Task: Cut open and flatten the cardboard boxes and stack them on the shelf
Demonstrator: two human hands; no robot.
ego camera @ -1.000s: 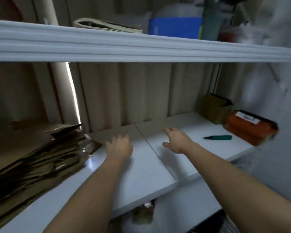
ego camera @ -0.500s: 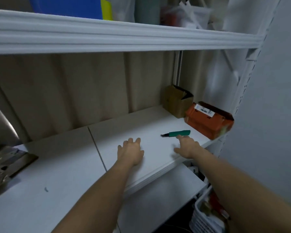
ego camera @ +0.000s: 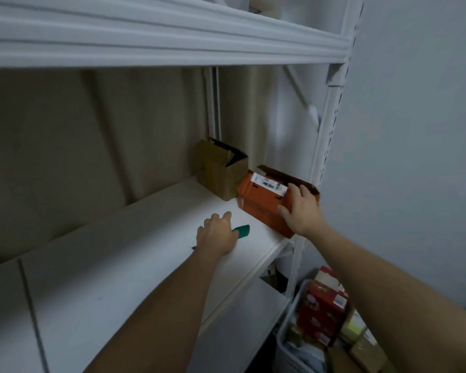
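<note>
An orange cardboard box (ego camera: 264,203) with a white label lies at the right end of the white shelf (ego camera: 135,265). My right hand (ego camera: 300,211) grips its near right corner, fingers over the top and thumb on the front face. Behind the orange box stands a small brown cardboard box (ego camera: 218,170) with its flaps open. A green box cutter (ego camera: 243,230) lies on the shelf under my left hand (ego camera: 215,235), which closes over its middle. Only the green end and a dark tip show.
The upper shelf's white rail (ego camera: 172,41) runs overhead. A white upright post (ego camera: 326,146) bounds the shelf on the right, against a grey wall. Below, a white basket (ego camera: 288,345) holds red packets and cartons. A beige curtain hangs behind the shelf.
The view swung right, and the stack of flattened cardboard left the frame. My right hand moved from beside the cutter onto the orange box. My left hand slid right onto the cutter.
</note>
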